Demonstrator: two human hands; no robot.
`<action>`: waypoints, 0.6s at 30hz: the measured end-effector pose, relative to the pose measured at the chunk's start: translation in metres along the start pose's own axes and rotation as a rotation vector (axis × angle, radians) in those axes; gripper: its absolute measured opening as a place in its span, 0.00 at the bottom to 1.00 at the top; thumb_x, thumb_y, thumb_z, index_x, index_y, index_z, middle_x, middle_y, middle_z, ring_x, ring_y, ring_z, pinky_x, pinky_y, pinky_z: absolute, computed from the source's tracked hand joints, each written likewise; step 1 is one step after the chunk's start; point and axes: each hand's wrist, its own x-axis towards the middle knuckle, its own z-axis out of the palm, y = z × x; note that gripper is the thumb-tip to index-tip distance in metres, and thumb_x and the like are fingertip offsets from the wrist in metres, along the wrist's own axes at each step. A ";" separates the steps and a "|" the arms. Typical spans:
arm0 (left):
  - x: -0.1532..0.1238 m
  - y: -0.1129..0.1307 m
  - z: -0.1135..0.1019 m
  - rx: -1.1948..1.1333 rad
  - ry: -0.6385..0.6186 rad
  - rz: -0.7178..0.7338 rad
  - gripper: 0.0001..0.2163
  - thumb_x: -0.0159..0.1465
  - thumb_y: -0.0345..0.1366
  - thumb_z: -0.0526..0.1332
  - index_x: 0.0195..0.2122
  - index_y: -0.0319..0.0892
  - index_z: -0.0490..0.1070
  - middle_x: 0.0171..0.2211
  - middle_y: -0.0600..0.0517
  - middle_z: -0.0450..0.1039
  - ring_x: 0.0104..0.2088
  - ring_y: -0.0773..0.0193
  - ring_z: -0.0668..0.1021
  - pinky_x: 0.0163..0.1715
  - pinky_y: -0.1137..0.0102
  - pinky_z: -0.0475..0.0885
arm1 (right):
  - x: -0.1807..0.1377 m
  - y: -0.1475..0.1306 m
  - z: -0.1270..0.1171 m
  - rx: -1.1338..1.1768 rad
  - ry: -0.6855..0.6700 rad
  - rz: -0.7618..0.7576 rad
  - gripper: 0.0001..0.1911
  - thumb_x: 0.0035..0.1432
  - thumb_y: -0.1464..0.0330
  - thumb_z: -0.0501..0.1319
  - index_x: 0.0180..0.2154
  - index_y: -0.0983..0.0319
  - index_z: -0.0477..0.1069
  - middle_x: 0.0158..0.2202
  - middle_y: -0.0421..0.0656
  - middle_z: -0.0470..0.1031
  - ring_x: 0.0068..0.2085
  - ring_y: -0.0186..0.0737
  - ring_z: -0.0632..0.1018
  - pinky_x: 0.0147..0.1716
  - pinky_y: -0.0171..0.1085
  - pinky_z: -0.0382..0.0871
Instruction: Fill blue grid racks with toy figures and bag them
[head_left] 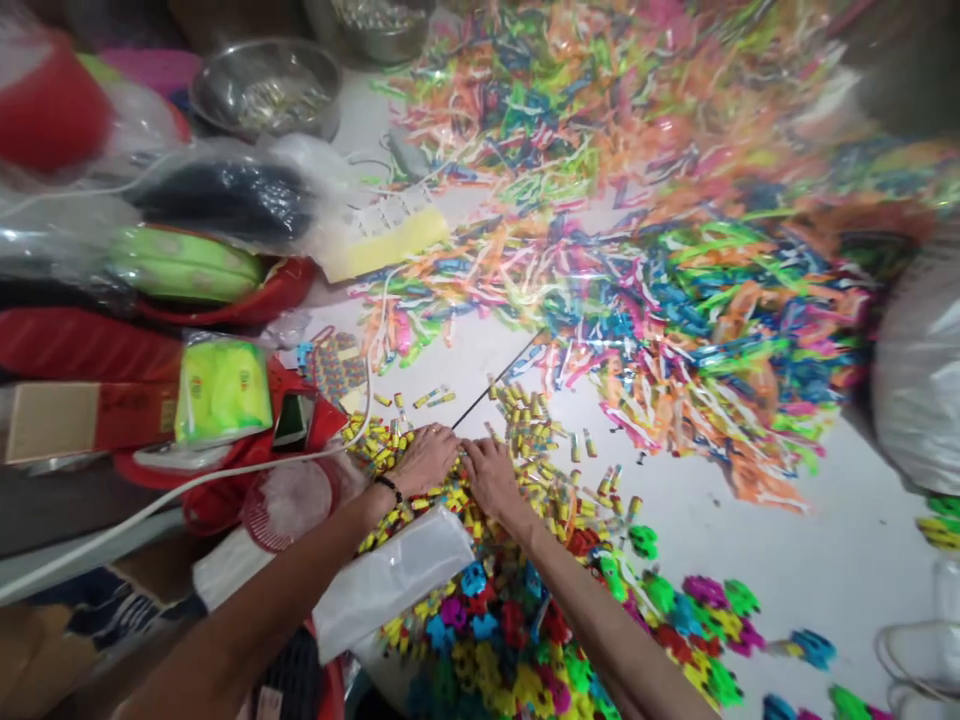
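Note:
My left hand [429, 456], with a dark bead bracelet at the wrist, is low over a heap of small yellow-and-clear tube pieces [531, 420]. Close beside it is my right hand [492, 480], the two hands' fingertips nearly meeting. Fingers of both hands are curled closed, and what they pinch is hidden. From between the fingertips a thin dark stick [491, 390] runs up and right; which hand holds it I cannot tell. A whitish plastic bag [397, 570] lies below my left hand. Colourful plastic animal-shaped pieces [510, 625] are heaped under my right forearm.
Long multicoloured plastic strips [675, 300] cover the far and right table [847, 540]. At left are wrapped bundles, a neon-yellow packet [223, 390], a pink mesh basket [289, 500] and a white cable [225, 470]. A metal bowl [266, 88] stands at the back left.

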 end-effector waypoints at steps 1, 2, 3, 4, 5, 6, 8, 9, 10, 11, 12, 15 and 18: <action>0.003 0.002 -0.003 -0.003 0.002 0.026 0.10 0.72 0.32 0.53 0.46 0.41 0.73 0.43 0.46 0.75 0.48 0.56 0.74 0.53 0.60 0.70 | -0.005 0.007 -0.004 0.016 0.012 -0.018 0.19 0.72 0.63 0.52 0.60 0.56 0.69 0.53 0.48 0.74 0.54 0.47 0.70 0.55 0.44 0.62; 0.010 0.002 -0.006 -0.003 0.014 0.043 0.10 0.73 0.32 0.52 0.47 0.42 0.73 0.44 0.46 0.75 0.48 0.57 0.74 0.54 0.60 0.69 | -0.006 0.018 -0.010 0.025 0.046 -0.016 0.20 0.71 0.64 0.52 0.60 0.57 0.69 0.54 0.48 0.74 0.54 0.47 0.70 0.54 0.44 0.63; 0.020 0.001 -0.009 0.000 0.036 0.047 0.11 0.73 0.32 0.52 0.49 0.42 0.73 0.46 0.46 0.75 0.50 0.57 0.74 0.55 0.59 0.69 | -0.005 0.032 -0.018 0.023 0.103 0.025 0.19 0.71 0.64 0.52 0.59 0.59 0.69 0.54 0.50 0.73 0.53 0.48 0.70 0.54 0.45 0.63; 0.035 0.000 -0.011 0.004 0.064 0.040 0.13 0.73 0.32 0.51 0.52 0.41 0.72 0.50 0.44 0.74 0.53 0.56 0.73 0.58 0.58 0.67 | -0.001 0.048 -0.027 0.012 0.174 0.114 0.19 0.71 0.63 0.51 0.57 0.60 0.70 0.54 0.52 0.73 0.53 0.50 0.70 0.52 0.46 0.64; 0.052 -0.002 -0.012 0.010 0.094 0.025 0.14 0.73 0.33 0.50 0.56 0.41 0.70 0.54 0.43 0.72 0.56 0.55 0.71 0.60 0.57 0.65 | 0.006 0.065 -0.035 -0.004 0.243 0.235 0.19 0.70 0.63 0.50 0.55 0.62 0.71 0.53 0.53 0.72 0.51 0.51 0.70 0.50 0.46 0.64; 0.071 -0.003 -0.010 0.015 0.120 0.003 0.16 0.73 0.33 0.50 0.59 0.40 0.68 0.58 0.42 0.69 0.59 0.54 0.69 0.62 0.56 0.64 | 0.014 0.080 -0.042 -0.019 0.294 0.362 0.19 0.70 0.63 0.49 0.53 0.62 0.72 0.52 0.55 0.72 0.50 0.52 0.70 0.47 0.47 0.65; 0.107 -0.001 -0.003 0.021 0.153 -0.044 0.17 0.73 0.33 0.51 0.61 0.39 0.66 0.60 0.41 0.67 0.60 0.53 0.67 0.62 0.56 0.63 | 0.032 0.102 -0.048 -0.037 0.318 0.505 0.18 0.70 0.62 0.49 0.49 0.61 0.74 0.49 0.55 0.72 0.48 0.54 0.69 0.43 0.46 0.65; 0.121 0.002 0.003 0.022 0.161 -0.065 0.17 0.73 0.33 0.51 0.60 0.39 0.67 0.59 0.41 0.68 0.60 0.53 0.68 0.62 0.56 0.64 | 0.040 0.106 -0.047 -0.036 0.302 0.518 0.17 0.70 0.61 0.50 0.48 0.61 0.74 0.48 0.55 0.71 0.48 0.54 0.69 0.42 0.46 0.65; 0.132 0.005 0.008 0.022 0.166 -0.082 0.16 0.73 0.34 0.52 0.59 0.40 0.68 0.58 0.42 0.69 0.60 0.53 0.68 0.61 0.56 0.64 | 0.046 0.106 -0.044 -0.029 0.279 0.509 0.17 0.71 0.61 0.50 0.48 0.60 0.75 0.47 0.54 0.71 0.48 0.54 0.69 0.42 0.46 0.65; 0.139 0.010 0.014 0.020 0.169 -0.091 0.15 0.73 0.34 0.52 0.58 0.41 0.69 0.57 0.43 0.69 0.59 0.53 0.68 0.61 0.56 0.65 | 0.049 0.103 -0.040 -0.018 0.257 0.497 0.17 0.71 0.60 0.50 0.48 0.59 0.75 0.47 0.53 0.71 0.48 0.53 0.69 0.41 0.45 0.64; 0.141 0.015 0.019 0.018 0.169 -0.093 0.14 0.73 0.35 0.52 0.57 0.42 0.70 0.57 0.43 0.69 0.59 0.53 0.68 0.60 0.55 0.65 | 0.050 0.096 -0.035 -0.009 0.239 0.491 0.17 0.71 0.60 0.50 0.50 0.58 0.74 0.48 0.52 0.71 0.48 0.53 0.69 0.41 0.45 0.65; 0.130 0.028 0.027 0.004 0.140 -0.045 0.14 0.74 0.35 0.51 0.55 0.42 0.71 0.58 0.44 0.69 0.59 0.53 0.69 0.60 0.55 0.65 | 0.035 0.071 -0.020 -0.005 0.184 0.446 0.18 0.72 0.58 0.49 0.55 0.55 0.71 0.50 0.51 0.70 0.49 0.52 0.69 0.43 0.45 0.65; 0.108 0.038 0.024 -0.023 0.076 0.051 0.12 0.72 0.31 0.53 0.51 0.41 0.73 0.55 0.44 0.72 0.60 0.56 0.70 0.61 0.57 0.65 | 0.006 0.051 -0.011 -0.027 0.098 0.305 0.19 0.73 0.60 0.47 0.56 0.56 0.71 0.51 0.51 0.71 0.50 0.52 0.69 0.45 0.46 0.65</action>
